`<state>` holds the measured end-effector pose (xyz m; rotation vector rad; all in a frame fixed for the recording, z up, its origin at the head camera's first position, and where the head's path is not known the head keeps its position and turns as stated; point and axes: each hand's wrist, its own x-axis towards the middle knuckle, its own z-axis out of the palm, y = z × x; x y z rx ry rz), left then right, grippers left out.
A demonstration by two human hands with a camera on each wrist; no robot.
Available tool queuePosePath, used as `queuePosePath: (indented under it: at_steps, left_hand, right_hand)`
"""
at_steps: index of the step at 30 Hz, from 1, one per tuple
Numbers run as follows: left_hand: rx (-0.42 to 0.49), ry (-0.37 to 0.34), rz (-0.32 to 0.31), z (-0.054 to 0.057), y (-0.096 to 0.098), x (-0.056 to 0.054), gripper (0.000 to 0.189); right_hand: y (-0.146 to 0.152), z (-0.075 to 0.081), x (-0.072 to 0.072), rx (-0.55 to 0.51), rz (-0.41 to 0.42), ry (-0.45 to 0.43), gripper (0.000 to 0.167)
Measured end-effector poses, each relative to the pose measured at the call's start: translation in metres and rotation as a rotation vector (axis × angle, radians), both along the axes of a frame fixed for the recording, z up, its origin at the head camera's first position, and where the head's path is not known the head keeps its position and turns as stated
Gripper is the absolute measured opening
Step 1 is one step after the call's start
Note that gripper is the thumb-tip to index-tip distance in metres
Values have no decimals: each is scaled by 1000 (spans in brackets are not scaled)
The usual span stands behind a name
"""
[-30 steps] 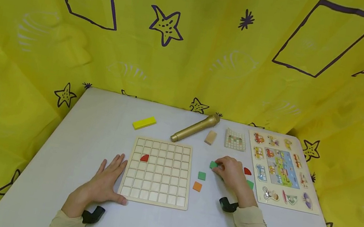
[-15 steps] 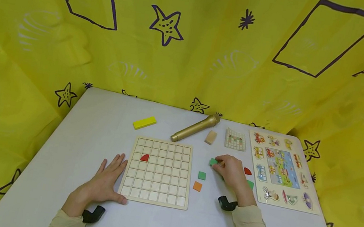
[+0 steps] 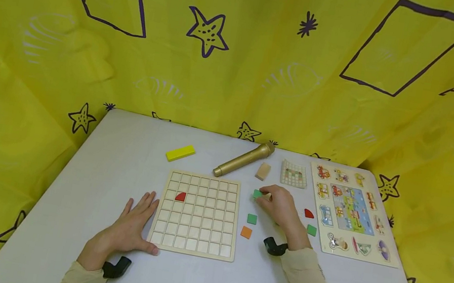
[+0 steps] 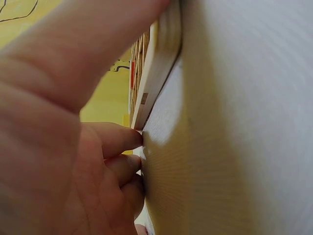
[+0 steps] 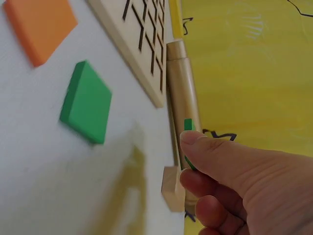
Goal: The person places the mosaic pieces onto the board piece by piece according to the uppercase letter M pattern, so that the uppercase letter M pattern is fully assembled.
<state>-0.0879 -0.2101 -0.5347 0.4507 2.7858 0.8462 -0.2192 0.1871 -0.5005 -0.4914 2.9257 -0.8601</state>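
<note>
Left hand: my left hand (image 3: 126,230) lies flat on the counter (image 3: 115,163) near its front edge, fingers spread and straight, thumb against the grid board's (image 3: 197,214) near left corner; it holds nothing.
Right hand: my right hand (image 3: 281,208) is off the counter just right of the board, its grip pinching a green tile (image 3: 258,194) between thumb and fingertips; the right wrist view shows the tile's edge (image 5: 189,125) above the thumb.
Change: half a second ago this hand and tile were lower and further right; both have since moved left, toward the board.
Reading: I judge the tile is lifted and in transit to a cell; placement not yet done.
Unchanged: left hand, board and the red piece (image 3: 180,197) already seated in it.
Loose pieces: orange tile (image 3: 246,232), green square (image 3: 252,219), second green square (image 3: 312,230), red quarter (image 3: 308,214).
Far edge: wooden block (image 3: 262,171), gold microphone (image 3: 244,159), yellow bar (image 3: 180,152).
</note>
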Motion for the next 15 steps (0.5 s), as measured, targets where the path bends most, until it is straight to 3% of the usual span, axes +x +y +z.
queuePosePath:
  at_steps: [15]
  left_hand:
    - [-10,1,-3,1,0,0,134]
  right_hand:
    - [-40,7,-4,-10,82,15,25]
